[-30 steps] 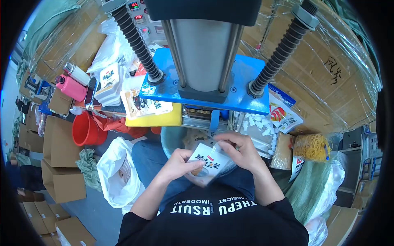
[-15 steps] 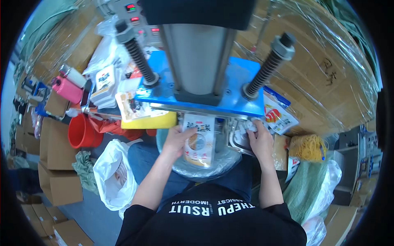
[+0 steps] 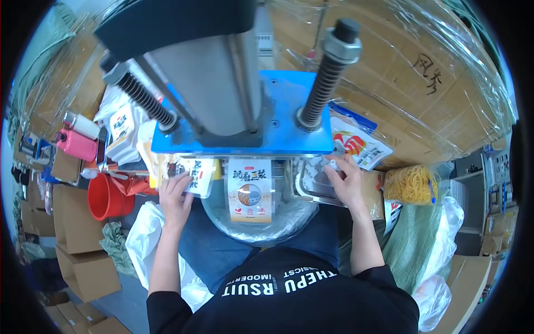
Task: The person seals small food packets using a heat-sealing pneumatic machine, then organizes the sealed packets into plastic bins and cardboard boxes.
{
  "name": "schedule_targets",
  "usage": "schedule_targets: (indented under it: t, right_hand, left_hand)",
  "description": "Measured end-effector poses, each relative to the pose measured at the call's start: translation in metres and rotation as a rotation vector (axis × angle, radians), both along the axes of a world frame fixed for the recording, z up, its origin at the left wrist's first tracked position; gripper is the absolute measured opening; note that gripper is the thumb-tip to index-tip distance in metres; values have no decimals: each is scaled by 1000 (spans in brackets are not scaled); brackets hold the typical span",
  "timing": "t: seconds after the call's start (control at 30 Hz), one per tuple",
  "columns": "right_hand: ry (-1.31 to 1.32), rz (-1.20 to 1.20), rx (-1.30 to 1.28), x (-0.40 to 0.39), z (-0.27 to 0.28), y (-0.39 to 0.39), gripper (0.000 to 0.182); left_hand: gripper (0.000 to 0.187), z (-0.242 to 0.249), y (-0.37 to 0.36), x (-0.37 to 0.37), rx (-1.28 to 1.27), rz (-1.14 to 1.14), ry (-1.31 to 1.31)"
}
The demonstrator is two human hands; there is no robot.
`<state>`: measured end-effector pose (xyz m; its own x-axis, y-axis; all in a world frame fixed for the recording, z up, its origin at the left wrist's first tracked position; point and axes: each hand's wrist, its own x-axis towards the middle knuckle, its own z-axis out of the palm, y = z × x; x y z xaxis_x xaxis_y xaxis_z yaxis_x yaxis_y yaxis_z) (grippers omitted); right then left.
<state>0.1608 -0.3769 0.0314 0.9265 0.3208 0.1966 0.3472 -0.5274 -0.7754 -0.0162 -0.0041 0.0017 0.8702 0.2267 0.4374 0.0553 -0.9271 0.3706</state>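
Observation:
A printed pouch [image 3: 250, 192] hangs upright at the front edge of the blue press plate [image 3: 278, 128], untouched by either hand. To its left, my left hand [image 3: 176, 197] has its fingers on a stack of similar pouches [image 3: 204, 178] lying over something yellow. On the other side, my right hand [image 3: 347, 181] has its thumb and fingers closed around a small whitish piece, too small to name, above a metal tray [image 3: 303, 183] that holds pale pieces.
Two spring-wrapped bolts rise from the press. At left are a pink bottle [image 3: 77, 145], a red bucket [image 3: 108, 197] and a white bag [image 3: 146, 234]. Yellow rubber bands [image 3: 411, 185] sit at right, before a large wrapped carton [image 3: 423, 100].
My left hand has let go of the pouch at the press and moved left onto the stack. My right hand remains over the tray. The camera view has shifted.

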Motion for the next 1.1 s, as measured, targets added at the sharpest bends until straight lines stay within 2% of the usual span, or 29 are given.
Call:
schedule_targets:
  t: [0.07,0.1,0.17,0.2,0.23,0.3,0.33,0.37,0.43,0.53,0.6,0.63,0.7,0.73,0.8,0.87,0.93,1.0,1.03,1.1]
  right_hand:
    - [-19,27,64,3,-4,6,28]
    - [-31,19,143,2,-8,9,28]
    - [299,3,338,-5,2,13,27]
    - [323,81,489,-7,-4,14,25]
    - [324,84,495,-11,-2,16,25]
    - [546,266,373,-24,14,18,16]
    - [344,352,246,-25,25,25,13]
    - [347,348,236,-26,38,34,13]
    - [214,500,195,-26,61,50,12]
    - [232,591,140,-27,69,67,13]
    - [184,613,168,-31,60,74,13]
    - [143,636,192,-34,55,76,12]
    - [222,569,201,-43,53,76,11]
    - [299,497,211,-48,52,76,9]
    - [292,455,249,-55,40,76,13]
    - [273,414,283,-58,37,75,17]
    - [270,290,177,-60,37,76,27]
    - [153,228,155,-51,33,70,33]
    - [216,191,231,-47,31,65,30]
    - [123,148,257,-36,31,51,28]
  left_hand:
    - [25,4,7,12,0,80,-45]
    - [18,5,11,20,-96,96,-92]
    - [15,9,3,25,-259,177,-160]
    - [15,14,-10,23,-293,181,-151]
    - [15,20,-28,18,-333,176,-138]
    - [15,32,-65,10,-380,52,-43]
    - [16,39,-79,10,-396,9,-4]
    - [16,45,-89,10,-410,-34,34]
    - [16,54,-97,11,-412,-51,83]
    - [17,62,-98,13,-432,-154,124]
    - [16,60,-100,9,-597,-257,234]
    - [16,56,-102,8,-598,-256,232]
    - [14,44,-108,3,-856,-272,319]
    - [14,35,-113,-1,-857,-268,323]
    - [18,23,-126,-8,-1392,-208,382]
    - [21,22,-138,-7,-1456,-203,356]
    - [20,19,-142,-6,-1540,-159,367]
    - [19,5,-136,-1,-1577,-124,315]
    - [19,1,-132,4,-1612,-91,267]
    - [16,2,-120,18,-1662,-29,214]
